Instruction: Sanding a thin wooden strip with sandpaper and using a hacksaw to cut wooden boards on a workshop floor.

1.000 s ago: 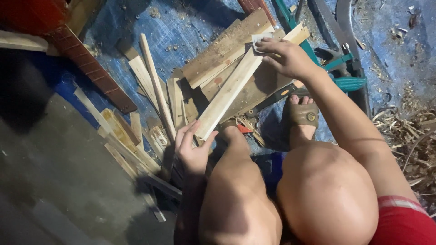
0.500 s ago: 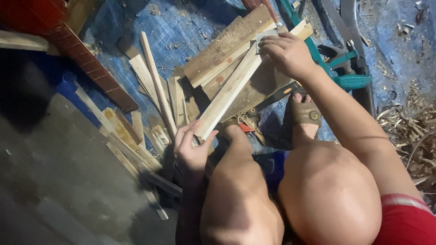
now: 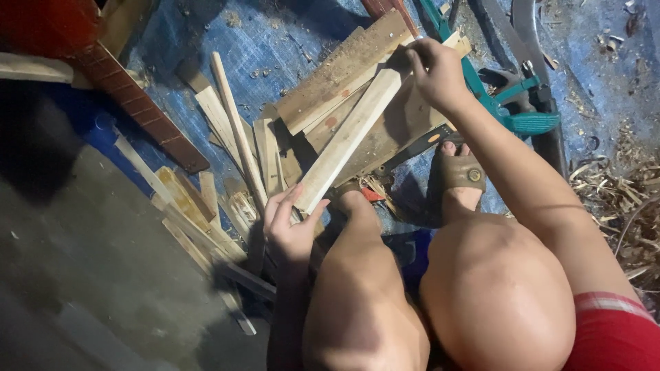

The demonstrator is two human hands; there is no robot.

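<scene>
Wood strip (image 3: 347, 141), pale and long, lies slanted across the scrap pile, and I see it gripped at both ends, probably to keep it steady: my left hand (image 3: 292, 227) has its fingers clamped round the near end, my right hand (image 3: 434, 69) pinches the far end. Loose offcuts (image 3: 227, 172) lie on the blue tarp (image 3: 275, 41). I see no container; shavings (image 3: 619, 199) lie heaped on the floor.

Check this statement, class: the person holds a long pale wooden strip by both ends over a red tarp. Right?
Not quite. The tarp is blue, as the head view shows. The left hand and right hand do hold the long pale wooden strip by both ends.
</scene>
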